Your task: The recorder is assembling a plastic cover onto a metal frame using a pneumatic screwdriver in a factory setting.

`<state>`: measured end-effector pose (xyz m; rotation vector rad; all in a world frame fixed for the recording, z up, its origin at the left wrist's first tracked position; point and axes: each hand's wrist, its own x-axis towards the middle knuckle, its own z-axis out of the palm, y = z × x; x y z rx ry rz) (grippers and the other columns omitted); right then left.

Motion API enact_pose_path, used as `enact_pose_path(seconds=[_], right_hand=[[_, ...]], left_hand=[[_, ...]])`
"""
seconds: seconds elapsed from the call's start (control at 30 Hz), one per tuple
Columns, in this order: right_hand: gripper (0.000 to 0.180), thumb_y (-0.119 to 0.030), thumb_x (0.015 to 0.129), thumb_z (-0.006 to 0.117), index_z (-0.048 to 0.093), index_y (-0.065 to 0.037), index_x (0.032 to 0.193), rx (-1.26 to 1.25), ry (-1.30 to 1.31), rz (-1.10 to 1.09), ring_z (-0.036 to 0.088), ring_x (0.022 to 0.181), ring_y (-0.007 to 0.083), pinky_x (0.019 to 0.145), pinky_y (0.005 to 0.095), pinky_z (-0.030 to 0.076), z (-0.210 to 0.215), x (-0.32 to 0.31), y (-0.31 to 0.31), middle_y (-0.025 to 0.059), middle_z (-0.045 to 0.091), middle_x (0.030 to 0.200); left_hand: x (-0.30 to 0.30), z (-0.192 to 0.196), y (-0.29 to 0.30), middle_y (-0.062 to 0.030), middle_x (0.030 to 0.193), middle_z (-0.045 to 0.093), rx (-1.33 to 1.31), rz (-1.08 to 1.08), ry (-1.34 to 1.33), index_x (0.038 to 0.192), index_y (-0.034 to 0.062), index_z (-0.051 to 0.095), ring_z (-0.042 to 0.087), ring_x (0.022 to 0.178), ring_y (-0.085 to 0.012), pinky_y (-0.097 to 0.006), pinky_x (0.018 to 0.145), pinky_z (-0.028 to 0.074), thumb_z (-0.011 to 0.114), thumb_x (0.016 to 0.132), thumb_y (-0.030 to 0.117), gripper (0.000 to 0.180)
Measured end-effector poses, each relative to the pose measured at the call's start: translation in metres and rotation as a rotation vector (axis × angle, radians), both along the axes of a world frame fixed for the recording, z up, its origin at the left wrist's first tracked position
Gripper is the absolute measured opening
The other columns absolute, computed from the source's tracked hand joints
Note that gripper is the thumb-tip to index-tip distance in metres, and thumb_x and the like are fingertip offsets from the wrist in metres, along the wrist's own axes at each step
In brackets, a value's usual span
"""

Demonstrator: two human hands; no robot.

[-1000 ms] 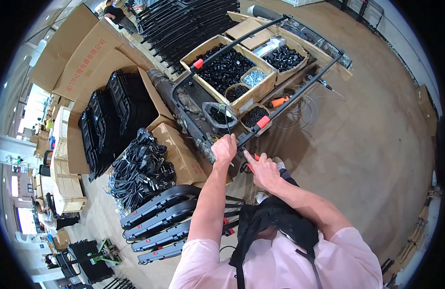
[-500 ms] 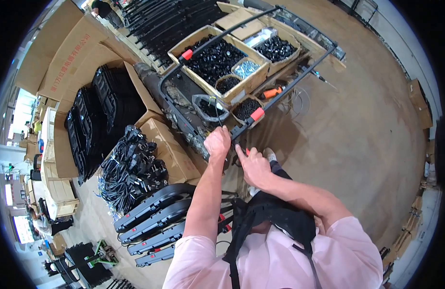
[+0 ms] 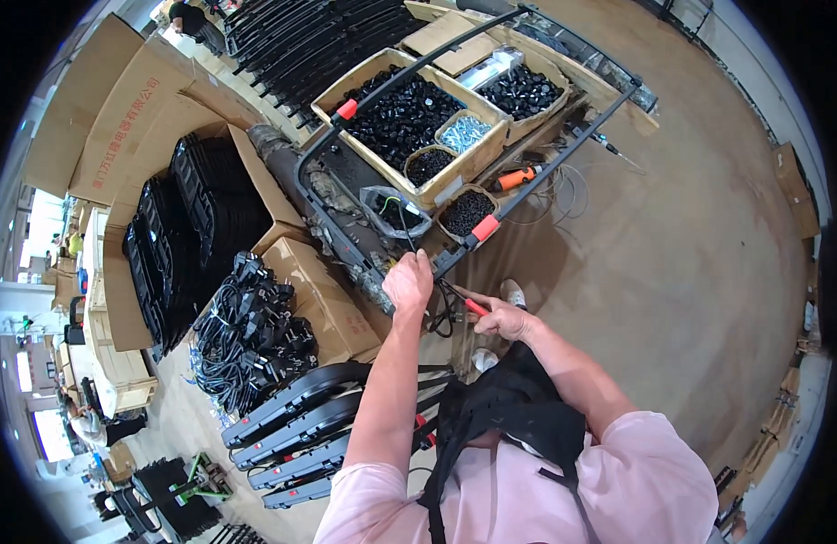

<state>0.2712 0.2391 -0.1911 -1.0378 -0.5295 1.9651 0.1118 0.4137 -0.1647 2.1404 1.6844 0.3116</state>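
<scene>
Two hands at the near corner of a big black metal frame lying across the counter. My left hand is closed around the frame's corner tube, gripping it from above. My right hand is curled around a red-handled tool, its tip pointing toward that same corner, just beside my left. Red clips sit on the frame's rails. Under the frame, cardboard boxes of small black parts. An orange power tool lies near the right rail.
</scene>
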Motion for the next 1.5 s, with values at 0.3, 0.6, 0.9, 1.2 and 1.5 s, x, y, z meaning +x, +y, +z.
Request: enact_pose_path(seconds=[0.3, 0.6, 0.9, 1.2, 1.5], right_hand=[[0.082, 0.000, 0.083, 0.054, 0.037, -0.007, 0.163, 0.132, -1.131, 0.436, 0.068, 0.120, 0.0403, 0.098, 0.0464, 0.055, 0.023, -0.002, 0.023, 0.0299, 0.068, 0.129], [0.048, -0.007, 0.086, 0.058, 0.058, 0.000, 0.134, -0.025, -0.904, 0.474, 0.067, 0.117, 0.0414, 0.095, 0.0471, 0.053, 0.029, 0.036, 0.002, 0.0290, 0.070, 0.119], [0.059, -0.036, 0.088, 0.074, 0.058, 0.001, 0.130, -0.110, -1.114, 0.498, 0.071, 0.107, 0.0413, 0.095, 0.0490, 0.054, -0.092, 0.025, 0.096, 0.0294, 0.071, 0.116], [0.037, 0.002, 0.070, 0.084, 0.062, -0.012, 0.097, -0.372, -0.254, -0.289, 0.072, 0.096, 0.0210, 0.076, 0.0360, 0.059, -0.246, 0.008, 0.140, 0.0047, 0.071, 0.098], [0.025, -0.021, 0.086, 0.085, 0.069, -0.002, 0.088, -0.506, -0.108, -0.068, 0.065, 0.062, 0.0228, 0.056, 0.0425, 0.053, -0.195, 0.054, 0.152, 0.0085, 0.068, 0.080]], left_hand=[[0.001, -0.003, 0.004, -0.0262, 0.089, 0.074, -0.007, 0.057, -0.006, 0.085, 0.0045, 0.073, 0.071, 0.089, -0.0479, -0.058, 0.082, 0.053, 0.053, 0.104, 0.045, 0.049], [0.010, 0.001, 0.005, -0.0271, 0.085, 0.073, -0.015, 0.107, 0.010, 0.083, 0.0038, 0.073, 0.072, 0.082, -0.0472, -0.057, 0.078, 0.056, 0.053, 0.104, 0.042, 0.048], [-0.002, 0.002, 0.002, -0.0234, 0.079, 0.073, 0.058, 0.145, 0.100, 0.077, 0.0070, 0.069, 0.072, 0.071, -0.0450, -0.056, 0.068, 0.057, 0.060, 0.102, 0.040, 0.042], [0.024, 0.008, 0.004, -0.0207, 0.072, 0.070, 0.060, 0.115, 0.032, 0.074, 0.0078, 0.067, 0.070, 0.068, -0.0429, -0.054, 0.063, 0.056, 0.065, 0.099, 0.039, 0.040], [-0.043, 0.106, 0.122, -0.0212, 0.111, 0.071, 0.468, 0.309, -0.057, 0.119, 0.0017, 0.068, 0.068, 0.102, -0.0419, -0.051, 0.091, 0.054, 0.075, 0.092, 0.020, 0.033]])
